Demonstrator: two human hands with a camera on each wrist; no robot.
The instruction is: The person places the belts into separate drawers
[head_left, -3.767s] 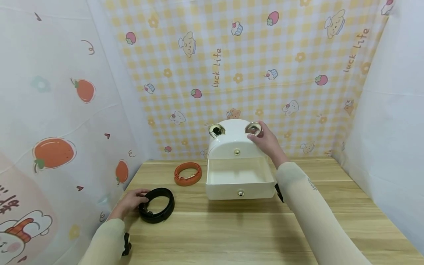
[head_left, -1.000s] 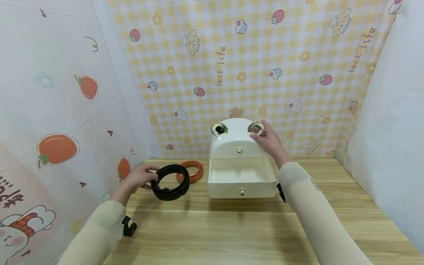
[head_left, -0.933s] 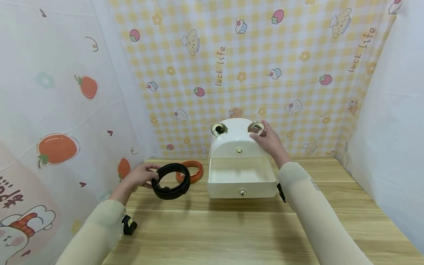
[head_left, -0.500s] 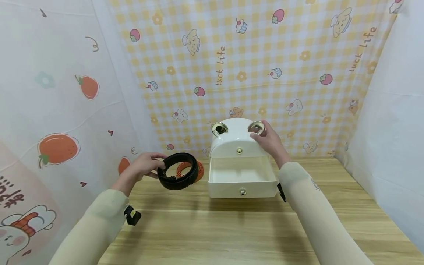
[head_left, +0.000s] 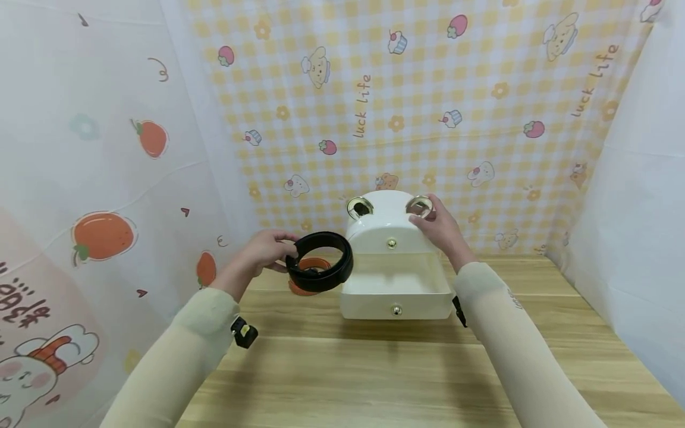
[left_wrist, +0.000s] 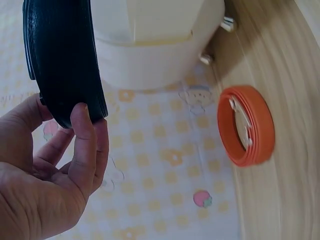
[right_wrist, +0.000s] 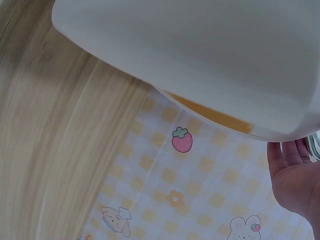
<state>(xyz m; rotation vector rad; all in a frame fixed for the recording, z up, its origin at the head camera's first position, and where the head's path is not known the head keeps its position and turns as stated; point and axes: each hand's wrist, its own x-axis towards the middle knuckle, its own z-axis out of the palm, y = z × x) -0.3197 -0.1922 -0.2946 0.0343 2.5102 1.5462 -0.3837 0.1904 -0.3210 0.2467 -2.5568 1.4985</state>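
Note:
My left hand [head_left: 267, 249] pinches the side of a coiled black belt [head_left: 323, 283] and holds it up in the air. In the left wrist view the thumb and fingers of that hand [left_wrist: 55, 175] grip the belt's [left_wrist: 65, 55] lower edge. The belt's right side overlaps the edge of a white storage box [head_left: 389, 214] with two gold-rimmed round eyes on top. Its lower drawer [head_left: 369, 307], with a small gold knob, is pulled out. My right hand [head_left: 444, 229] grips the box by its right eye, thumb in front and fingers behind.
A coiled orange belt [left_wrist: 260, 135] with a gold-coloured buckle lies on the wooden table [head_left: 332, 380], partly hidden behind the black one in the head view. A checked cloth [head_left: 299, 160] hangs behind the box, and a printed cloth [head_left: 176, 137] borders the left side.
My left hand has taken the black belt off the table at the left, raised it and carried it right, over the orange belt to the drawer's edge. The right hand keeps its hold on the box.

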